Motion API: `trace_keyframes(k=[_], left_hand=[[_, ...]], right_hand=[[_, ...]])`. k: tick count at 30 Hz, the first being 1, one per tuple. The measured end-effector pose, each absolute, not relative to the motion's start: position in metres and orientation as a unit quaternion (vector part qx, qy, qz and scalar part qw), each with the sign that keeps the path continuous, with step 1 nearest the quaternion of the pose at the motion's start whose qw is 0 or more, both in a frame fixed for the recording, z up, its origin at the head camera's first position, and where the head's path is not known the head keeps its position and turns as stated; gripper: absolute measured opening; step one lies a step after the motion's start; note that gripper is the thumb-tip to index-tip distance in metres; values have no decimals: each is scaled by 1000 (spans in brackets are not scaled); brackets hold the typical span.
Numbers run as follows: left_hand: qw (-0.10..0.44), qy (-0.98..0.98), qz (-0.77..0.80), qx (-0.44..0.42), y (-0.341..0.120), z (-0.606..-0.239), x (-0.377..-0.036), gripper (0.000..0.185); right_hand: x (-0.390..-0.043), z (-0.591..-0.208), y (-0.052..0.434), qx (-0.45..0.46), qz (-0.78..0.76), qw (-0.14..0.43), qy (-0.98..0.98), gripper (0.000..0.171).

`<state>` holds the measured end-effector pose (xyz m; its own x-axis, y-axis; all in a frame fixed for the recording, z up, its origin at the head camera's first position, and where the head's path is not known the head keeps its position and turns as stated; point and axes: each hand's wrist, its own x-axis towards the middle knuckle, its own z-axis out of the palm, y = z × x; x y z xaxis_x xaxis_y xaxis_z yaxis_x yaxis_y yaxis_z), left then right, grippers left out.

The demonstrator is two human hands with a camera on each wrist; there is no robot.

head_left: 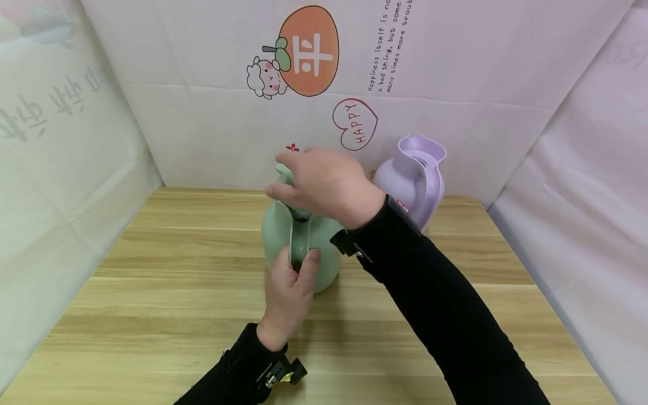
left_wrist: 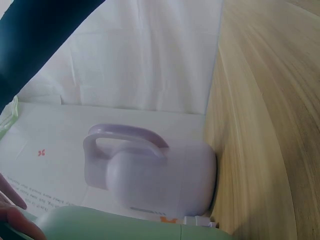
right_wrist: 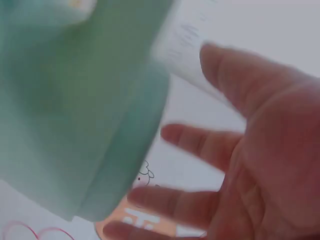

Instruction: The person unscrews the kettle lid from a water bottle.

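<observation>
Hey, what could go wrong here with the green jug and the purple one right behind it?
The right hand hovers over the top of the green jug with fingers spread, not gripping; a bump might tip it. The left hand holds only the handle, so the jug could swing. The purple jug stands close behind the right sleeve, which may knock it.

On the white backdrop cloth (head_left: 212,124) you can read "HAPPY" in a red-outlined heart (head_left: 355,124) and "平" on an orange fruit picture (head_left: 309,50).

Lilac jug (head_left: 412,179) stands upright at the back of the wooden table (head_left: 152,292), about 1 o'clock, close to the white backdrop (head_left: 202,112). Orange cartoon sticker (head_left: 304,50) at 12 o'clock on backdrop; "HAPPY" heart sticker (head_left: 355,124) just below it.
</observation>
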<state>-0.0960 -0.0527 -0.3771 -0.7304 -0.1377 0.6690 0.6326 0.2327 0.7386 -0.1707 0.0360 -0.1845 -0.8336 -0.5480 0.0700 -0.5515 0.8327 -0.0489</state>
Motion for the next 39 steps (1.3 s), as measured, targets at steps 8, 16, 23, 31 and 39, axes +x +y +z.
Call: trace_keyframes(k=[8, 16, 23, 31, 39], left_hand=[[327, -711, -595, -184, -54, -377, -96, 41], [326, -712, -595, -183, -54, -375, -96, 39], [315, -718, -596, -174, -53, -376, -96, 35], [319, -723, -590, -167, -53, -376, -96, 32], [317, -725, -589, -165, -54, -376, -95, 34]], right_hand=[[-162, -197, 25, 253, -27, 103, -962, 39], [-166, -196, 26, 274, -32, 94, -956, 31], [-172, -192, 32, 306, 3, 48, -951, 20], [-179, -189, 35, 322, 19, 0, -947, 45], [-183, -186, 39, 337, 58, -28, -939, 44]])
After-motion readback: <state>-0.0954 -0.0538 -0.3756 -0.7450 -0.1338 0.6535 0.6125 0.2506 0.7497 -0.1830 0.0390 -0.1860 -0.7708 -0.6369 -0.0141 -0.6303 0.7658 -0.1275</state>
